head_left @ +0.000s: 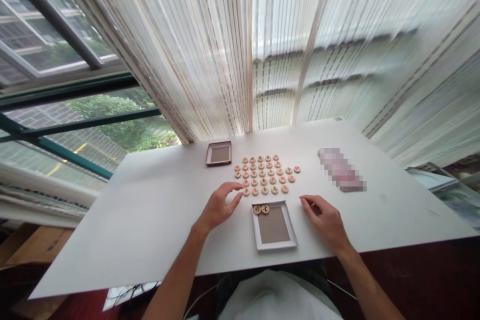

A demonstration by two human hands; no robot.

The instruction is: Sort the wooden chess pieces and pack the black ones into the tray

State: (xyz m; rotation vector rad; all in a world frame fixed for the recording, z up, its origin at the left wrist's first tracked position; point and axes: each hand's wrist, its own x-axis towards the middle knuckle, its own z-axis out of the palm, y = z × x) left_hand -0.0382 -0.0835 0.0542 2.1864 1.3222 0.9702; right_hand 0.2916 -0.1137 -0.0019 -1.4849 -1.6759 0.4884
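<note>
A shallow white box tray (274, 246) lies near the table's front edge with two round wooden chess pieces (261, 209) in its far left corner. Behind it, several more wooden chess pieces (264, 175) lie in rows on the white table (150, 210). My left hand (220, 205) hovers just left of the tray, fingers curved and apart, tips near the nearest row of pieces, holding nothing. My right hand (325, 217) rests on the table right of the tray, fingers curled inward, with nothing visible in them.
A dark red box lid (219, 153) lies at the back left of the pieces. A blurred pink object (342, 170) lies to the right. Striped curtains hang behind the table; a window is at left. Papers (431, 177) lie past the right edge.
</note>
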